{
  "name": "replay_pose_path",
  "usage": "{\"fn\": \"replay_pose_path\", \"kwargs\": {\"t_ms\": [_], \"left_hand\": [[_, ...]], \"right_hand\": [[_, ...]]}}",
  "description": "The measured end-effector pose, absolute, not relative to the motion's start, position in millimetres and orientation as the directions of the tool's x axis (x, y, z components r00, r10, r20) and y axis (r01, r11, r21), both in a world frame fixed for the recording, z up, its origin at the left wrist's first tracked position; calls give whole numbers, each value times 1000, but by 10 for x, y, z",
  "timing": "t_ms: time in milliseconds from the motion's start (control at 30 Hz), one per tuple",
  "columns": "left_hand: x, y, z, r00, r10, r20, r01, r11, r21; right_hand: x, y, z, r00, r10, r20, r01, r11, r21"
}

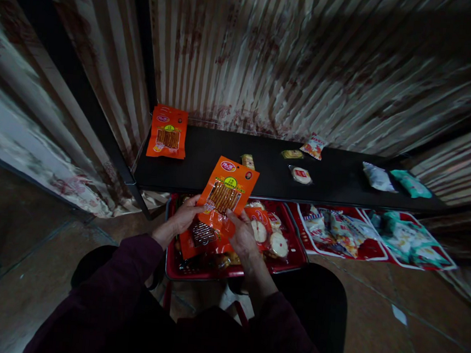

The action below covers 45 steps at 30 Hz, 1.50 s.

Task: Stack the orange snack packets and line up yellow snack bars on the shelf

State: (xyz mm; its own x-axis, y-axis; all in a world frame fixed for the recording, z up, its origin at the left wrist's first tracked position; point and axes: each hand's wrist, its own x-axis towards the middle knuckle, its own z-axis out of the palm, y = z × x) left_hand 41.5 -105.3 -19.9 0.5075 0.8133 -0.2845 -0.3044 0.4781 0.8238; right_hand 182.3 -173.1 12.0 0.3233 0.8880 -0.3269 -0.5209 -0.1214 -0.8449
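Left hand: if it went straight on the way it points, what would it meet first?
The held orange packet, which the left hand already touches. Past that, the black shelf seems next in line, though their relative height is hard to judge.

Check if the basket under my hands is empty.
Not empty: round, pale wrapped crackers lie inside the red basket; exact fullness, I cannot tell.

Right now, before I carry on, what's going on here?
A person holds an orange snack packet in both hands, the left hand at its lower left and the right hand at its lower right, over a filled red basket. Similar packets lie stacked at the left end of the black shelf; small wrapped snacks lie scattered farther along.
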Motion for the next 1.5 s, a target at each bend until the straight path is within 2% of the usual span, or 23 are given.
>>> {"fn": "replay_pose_path", "kwargs": {"t_ms": [100, 300, 467, 733, 867, 1000, 1100, 1167, 1333, 1500], "left_hand": [[443, -1056, -208, 429, 877, -215, -231, 337, 913], [478, -1109, -222, 268, 961, -68, -33, 80, 996], [481, -1185, -158, 347, 936, 51, -49, -36, 998], [450, -1255, -28, 471, 881, -31, -276, 181, 944], [470, -1278, -50, 502, 861, -81, -422, 325, 846], [492, -1303, -61, 571, 804, -168, -535, 519, 667], [490, -1305, -37, 646, 737, -199, -580, 643, 500], [482, -1294, -7, 650, 727, -220, -603, 670, 433], [453, -1246, 85, 654, 704, -278, -618, 708, 341], [421, -1199, 98, 697, 662, -274, -607, 749, 265]], "right_hand": [[1777, -1735, 161, 348, 879, -326, -503, -118, -856], [1687, -1758, 240, 364, 914, -178, -391, -24, -920], [1662, -1808, 245, 411, 911, -36, -125, 17, -992], [1498, -1879, 377, 384, 915, 124, 240, 30, -970], [1408, -1924, 345, 280, 924, 261, 546, 70, -835], [1346, -1954, 285, 208, 929, 305, 744, 52, -666], [1328, -1965, 273, 191, 941, 280, 813, 8, -582], [1333, -1972, 280, 178, 946, 271, 840, -3, -543], [1380, -1983, 306, 129, 947, 295, 859, 42, -510], [1438, -1971, 266, 133, 925, 356, 867, 66, -495]]}}
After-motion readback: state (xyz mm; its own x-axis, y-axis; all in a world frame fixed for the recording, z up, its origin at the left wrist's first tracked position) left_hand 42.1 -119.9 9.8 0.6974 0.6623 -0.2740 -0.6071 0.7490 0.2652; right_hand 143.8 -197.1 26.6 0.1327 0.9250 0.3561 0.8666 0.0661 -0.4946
